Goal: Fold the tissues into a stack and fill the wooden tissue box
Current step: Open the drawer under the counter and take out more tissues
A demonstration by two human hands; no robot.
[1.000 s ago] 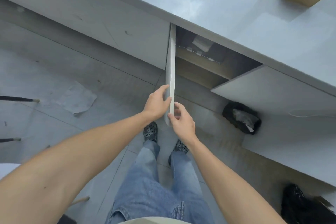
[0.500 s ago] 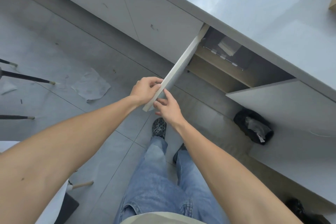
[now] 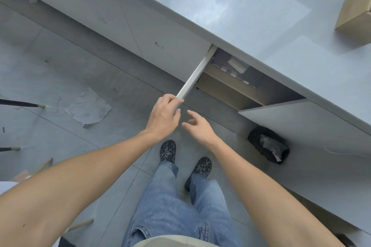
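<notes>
Grey cabinet door is pinched at its free edge by the left hand; the right hand hovers beside it, fingers spread, empty. Beyond both hands the open cabinet holds pale folded tissues. No writing is readable.

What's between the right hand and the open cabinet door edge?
Nothing. In the head view the right hand hangs open just short of the cabinet door; only floor shows in the gap. The left hand grips the door's edge.

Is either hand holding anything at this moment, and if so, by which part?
The left hand has its grip on the free outer edge of the open cabinet door. The right hand is open beside it, holding nothing.
</notes>
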